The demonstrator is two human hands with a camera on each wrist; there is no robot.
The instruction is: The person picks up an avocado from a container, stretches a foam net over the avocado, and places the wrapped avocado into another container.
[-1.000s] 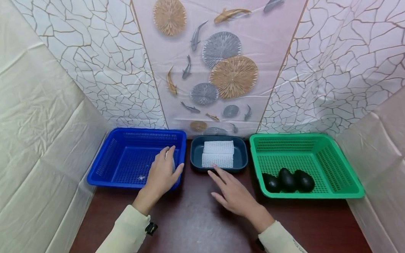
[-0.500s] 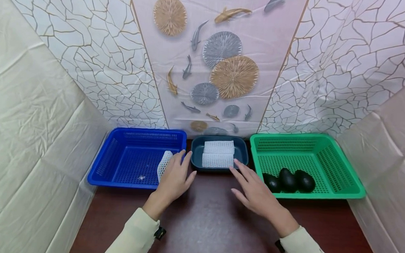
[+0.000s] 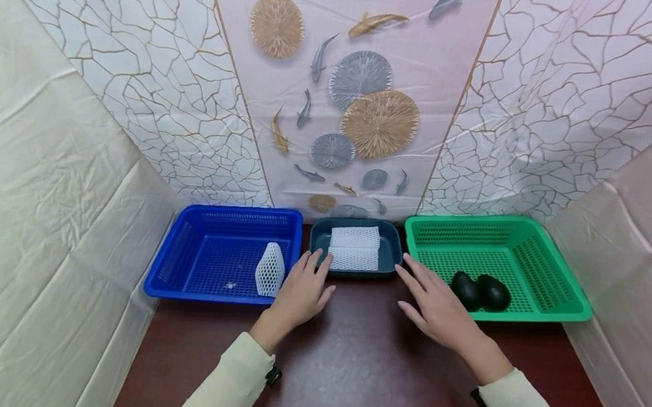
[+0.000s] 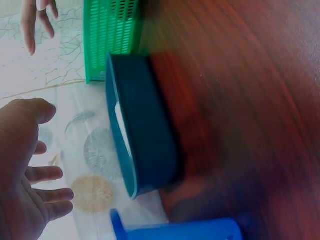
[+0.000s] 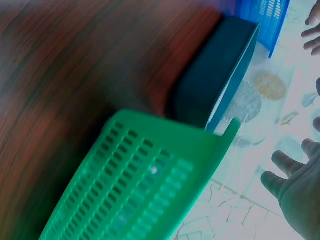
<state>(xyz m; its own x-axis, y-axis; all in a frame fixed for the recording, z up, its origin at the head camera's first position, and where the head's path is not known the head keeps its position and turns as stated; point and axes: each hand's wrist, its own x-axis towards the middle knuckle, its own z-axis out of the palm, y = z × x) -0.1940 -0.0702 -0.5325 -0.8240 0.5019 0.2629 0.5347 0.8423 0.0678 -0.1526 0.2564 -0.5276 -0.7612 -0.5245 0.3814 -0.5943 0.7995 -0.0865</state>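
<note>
My left hand (image 3: 302, 291) hovers between the blue basket (image 3: 153, 283) and the small dark teal tray (image 3: 393, 271), fingers extended, holding nothing. A bulging white foam net sleeve (image 3: 269, 271) stands at the blue basket's right end, just left of that hand. Two white foam nets (image 3: 354, 248) lie flat side by side in the tray. Over the left front corner of the green basket (image 3: 560, 316) is my right hand (image 3: 437, 307), its fingers spread and nothing in them. Two dark avocados (image 3: 465, 291) show beside it in that basket. Both wrist views show relaxed, bare fingers.
All three containers stand in a row along the back of the dark red-brown table (image 3: 345, 364), against a patterned cloth backdrop (image 3: 376, 188). Pale cloth walls (image 3: 53, 244) close off both sides. A small white scrap (image 3: 231, 285) lies on the blue basket's floor.
My left hand has let go of the net sleeve and moved right, out of the blue basket. My right hand has moved right from the tray to the green basket, hiding one avocado.
</note>
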